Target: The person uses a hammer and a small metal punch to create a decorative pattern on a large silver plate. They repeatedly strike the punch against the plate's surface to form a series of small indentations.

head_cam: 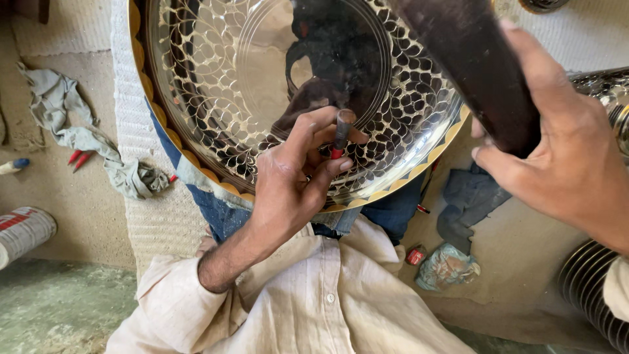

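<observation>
**Tray engraving well along**

Head view: left hand (295, 177) pinched shut around a short punch (341, 131), tip set on the brass tray (196, 78) propped over the lap. Right hand (557, 157) clenched on a dark mallet (472, 65), raised up and right of the punch. Scale pattern already filling most of the band beyond the fingers; round middle left plain. Rags (78, 137) far to the left.

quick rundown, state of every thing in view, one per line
left hand: pinching a small punch tool
punch tool: upright, tip on the tray
engraved metal tray: tilted across the lap, shiny, scale pattern part done
right hand: gripping a dark mallet
dark mallet: raised above the tray
grey rag: crumpled on the floor
</observation>
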